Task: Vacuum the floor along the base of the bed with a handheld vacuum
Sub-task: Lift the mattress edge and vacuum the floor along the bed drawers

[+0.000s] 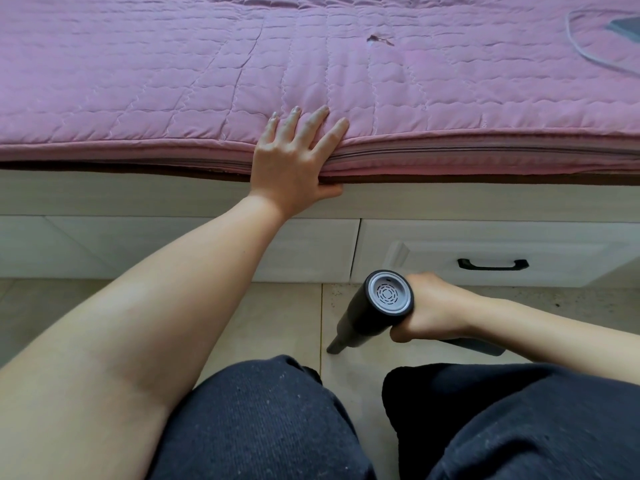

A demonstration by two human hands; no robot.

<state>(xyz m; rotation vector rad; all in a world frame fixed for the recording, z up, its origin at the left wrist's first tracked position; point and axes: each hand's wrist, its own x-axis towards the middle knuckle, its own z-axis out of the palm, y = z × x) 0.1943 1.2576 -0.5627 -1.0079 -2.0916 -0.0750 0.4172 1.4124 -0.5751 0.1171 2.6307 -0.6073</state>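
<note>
A black handheld vacuum [372,313] with a grey vented end cap points down and left, its narrow nozzle tip touching the beige tiled floor [277,320] a little in front of the bed base. My right hand [433,310] grips its handle, fingers curled round it. My left hand [294,157] rests flat on the edge of the pink quilted mattress [173,81], fingers spread on top and thumb under the edge. The white wooden bed base [156,244] runs across the view below the mattress.
A white drawer with a black handle [492,264] sits in the bed base on the right. Dark specks lie on the floor [554,299] near that drawer. My knees in dark trousers [277,420] fill the bottom. A grey cord and object [620,26] lie on the mattress at the far right.
</note>
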